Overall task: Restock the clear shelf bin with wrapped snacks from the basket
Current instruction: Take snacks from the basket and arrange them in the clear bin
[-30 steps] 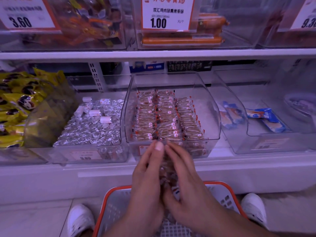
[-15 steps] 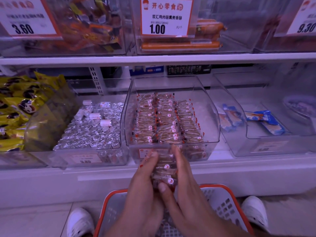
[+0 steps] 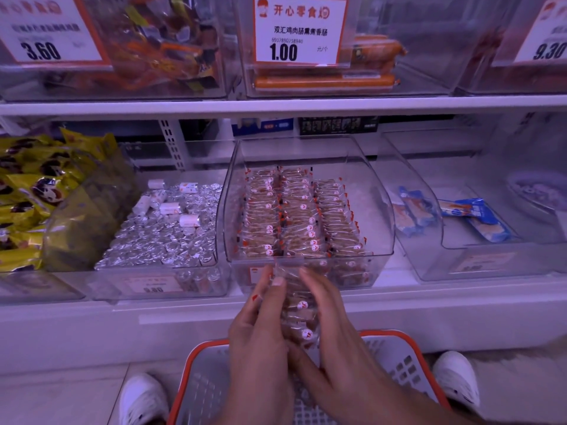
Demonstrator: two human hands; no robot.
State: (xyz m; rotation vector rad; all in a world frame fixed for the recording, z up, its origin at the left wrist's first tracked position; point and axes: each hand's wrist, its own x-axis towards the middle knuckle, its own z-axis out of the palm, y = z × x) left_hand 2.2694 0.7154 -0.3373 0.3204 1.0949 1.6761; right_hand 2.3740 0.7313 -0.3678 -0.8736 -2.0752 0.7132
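dim purple-tinted light, soft focus, wide-angle bending at edges

Stack of clear-wrapped snacks pressed btwn hands, just below front of clear bin, above orange-rimmed basket

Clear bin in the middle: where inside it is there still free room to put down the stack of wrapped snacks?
In the clear bin, a bare strip lies between the third row of wrapped snacks and the right wall. Left and middle rows are packed tight. Both hands, left hand and right hand, hold the stack below the front lip.
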